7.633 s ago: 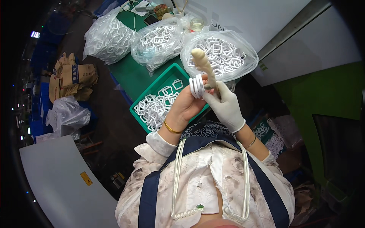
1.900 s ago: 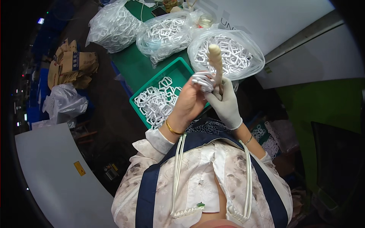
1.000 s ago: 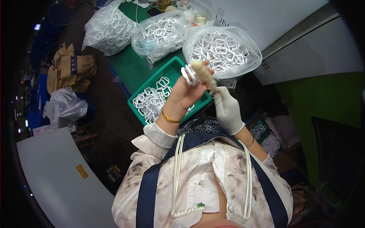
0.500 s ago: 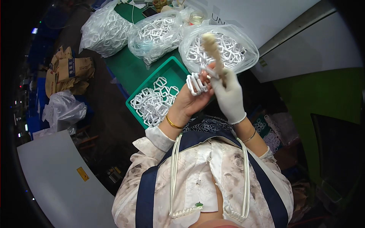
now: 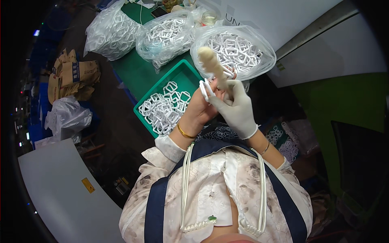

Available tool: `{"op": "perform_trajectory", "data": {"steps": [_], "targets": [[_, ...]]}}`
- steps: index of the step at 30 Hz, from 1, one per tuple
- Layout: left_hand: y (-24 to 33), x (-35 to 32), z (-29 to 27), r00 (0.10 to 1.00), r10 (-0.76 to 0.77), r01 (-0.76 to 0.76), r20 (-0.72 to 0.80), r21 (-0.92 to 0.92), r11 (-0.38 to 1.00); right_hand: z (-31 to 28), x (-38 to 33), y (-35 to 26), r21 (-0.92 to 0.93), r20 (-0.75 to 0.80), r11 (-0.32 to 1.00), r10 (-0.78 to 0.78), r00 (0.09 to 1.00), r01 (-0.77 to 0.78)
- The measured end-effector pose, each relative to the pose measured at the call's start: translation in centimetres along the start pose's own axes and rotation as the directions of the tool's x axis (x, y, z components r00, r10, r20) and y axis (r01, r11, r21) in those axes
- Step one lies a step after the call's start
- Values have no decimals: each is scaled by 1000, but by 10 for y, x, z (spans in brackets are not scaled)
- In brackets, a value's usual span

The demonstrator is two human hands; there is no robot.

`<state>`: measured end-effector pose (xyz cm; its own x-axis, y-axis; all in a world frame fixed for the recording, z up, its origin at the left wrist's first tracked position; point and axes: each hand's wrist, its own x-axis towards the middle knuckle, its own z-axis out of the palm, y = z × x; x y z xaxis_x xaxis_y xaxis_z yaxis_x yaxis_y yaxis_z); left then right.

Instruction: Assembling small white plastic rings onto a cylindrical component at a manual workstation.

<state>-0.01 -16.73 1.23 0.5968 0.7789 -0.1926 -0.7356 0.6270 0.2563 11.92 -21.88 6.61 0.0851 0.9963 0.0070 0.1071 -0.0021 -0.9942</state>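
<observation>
Bare and curled, my left hand [image 5: 197, 106] grips a few squarish white plastic rings [image 5: 203, 90], which stand side by side at its fingers. My right hand [image 5: 240, 112] wears a white glove and is closed around a stick [image 5: 210, 60] with a thick, cream, rounded end pointing up and away. Glove and stick meet the left fingers, so part of the rings is hidden. Another white ring shows just behind the stick. Left of my hands, a green tray [image 5: 182, 75] holds a heap of similar white rings [image 5: 162, 111].
Behind the tray on the green tabletop stand three clear plastic bags of white rings: left [image 5: 111, 34], middle [image 5: 166, 34] and right, open [image 5: 237, 50]. A glass jar [image 5: 208, 18] is behind them. Brown paper sacks [image 5: 81, 77] lie at the left, and a grey-white panel [image 5: 69, 190] below.
The stick's rounded end has swung left and nearer. My gloved hand has dropped slightly and its thumb now reaches toward the rings; fewer rings show at my left fingers.
</observation>
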Motion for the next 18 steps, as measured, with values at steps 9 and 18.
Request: {"op": "perform_trajectory", "data": {"steps": [9, 18], "targets": [[9, -13, -2, 995, 95, -94, 26, -64, 994, -29, -5, 21, -203, 51, 979, 17, 999, -6], [18, -16, -6, 989, 104, -102, 107, -26, 994, -32, -7, 19, -333, 17, 943, -19, 1000, 24]]}}
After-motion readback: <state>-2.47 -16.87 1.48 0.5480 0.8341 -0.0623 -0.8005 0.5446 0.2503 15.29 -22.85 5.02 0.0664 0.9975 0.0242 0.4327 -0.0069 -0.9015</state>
